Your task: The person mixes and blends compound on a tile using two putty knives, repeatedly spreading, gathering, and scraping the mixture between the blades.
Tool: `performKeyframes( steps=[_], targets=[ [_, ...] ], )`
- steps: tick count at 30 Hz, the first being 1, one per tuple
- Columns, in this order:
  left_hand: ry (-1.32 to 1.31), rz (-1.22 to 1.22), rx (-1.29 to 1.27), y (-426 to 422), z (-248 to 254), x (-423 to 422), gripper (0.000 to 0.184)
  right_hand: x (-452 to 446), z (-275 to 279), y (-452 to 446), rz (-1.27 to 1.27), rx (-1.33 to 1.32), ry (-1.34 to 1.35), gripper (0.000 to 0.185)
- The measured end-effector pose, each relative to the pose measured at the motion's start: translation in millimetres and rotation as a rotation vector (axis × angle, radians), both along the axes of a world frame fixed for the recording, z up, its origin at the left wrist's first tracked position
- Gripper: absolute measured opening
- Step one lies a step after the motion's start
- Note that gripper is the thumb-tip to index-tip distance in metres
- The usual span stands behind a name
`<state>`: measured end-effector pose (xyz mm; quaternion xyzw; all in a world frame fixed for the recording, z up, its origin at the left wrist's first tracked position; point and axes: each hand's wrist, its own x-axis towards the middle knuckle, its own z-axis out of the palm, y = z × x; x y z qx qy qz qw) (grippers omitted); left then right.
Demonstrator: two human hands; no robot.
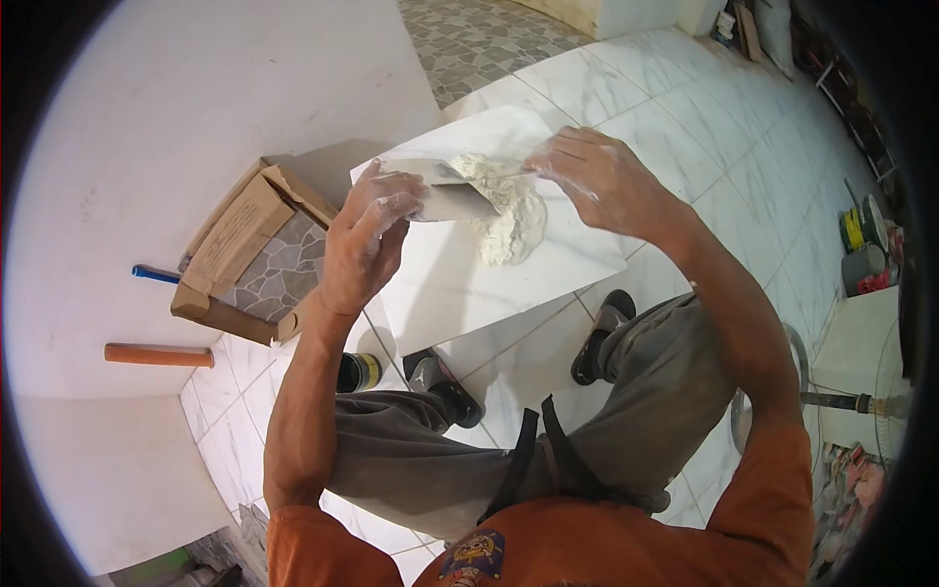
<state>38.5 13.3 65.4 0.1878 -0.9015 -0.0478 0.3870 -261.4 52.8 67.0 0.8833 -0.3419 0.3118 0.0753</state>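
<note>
A pale, cream-coloured heap of putty point(513, 231) lies on a white marble-patterned tile point(430, 293). My left hand point(372, 220), dusted with white, is closed around a wide, flat metal scraper point(458, 203), whose blade reaches to the heap's left side. More putty sits along the blade's upper edge. On the heap's other side my right hand point(597, 181), also whitened, has its fingers pinched together. A thin tool, seen nearly edge-on, runs from these fingers to the putty; its exact kind is hard to make out.
An open cardboard box point(235, 235) stands left of the tile against the white wall. A dark can with a yellow band point(360, 372) is on the floor by my left foot point(440, 386). A fan point(841, 401) and more cans point(866, 245) stand to the right.
</note>
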Motion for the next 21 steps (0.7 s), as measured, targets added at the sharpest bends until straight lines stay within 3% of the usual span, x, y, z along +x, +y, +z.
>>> performKeyframes(
  steps=[6, 9, 13, 15, 16, 19, 21],
  targets=[
    [0.086, -0.066, 0.043, 8, -2, -4, 0.029, -8, -33, -42, -0.120, 0.130, 0.011, 0.021],
    [0.161, 0.090, 0.150, 4, -2, 1, 0.025, -9, -36, -45, -0.199, 0.206, -0.024, 0.020],
    [0.458, 0.323, 0.572, -11, -10, 6, 0.027, -5, -27, -40, -0.398, 0.669, -0.364, 0.031],
    [0.532, 0.337, 0.640, -21, -16, 7, 0.032, -14, -26, -43, -0.428, 0.920, -0.476, 0.034],
    [0.557, 0.352, 0.656, -30, -25, 11, 0.032, -20, -36, -49, -0.285, 1.045, -0.654, 0.025],
    [0.724, 0.327, 0.775, -49, -46, 9, 0.034, -25, -53, -52, -0.046, 1.311, -1.079, 0.028],
    [0.810, 0.306, 0.927, -50, -52, 5, 0.034, -16, -48, -48, 0.003, 1.356, -1.188, 0.032]
  ],
)
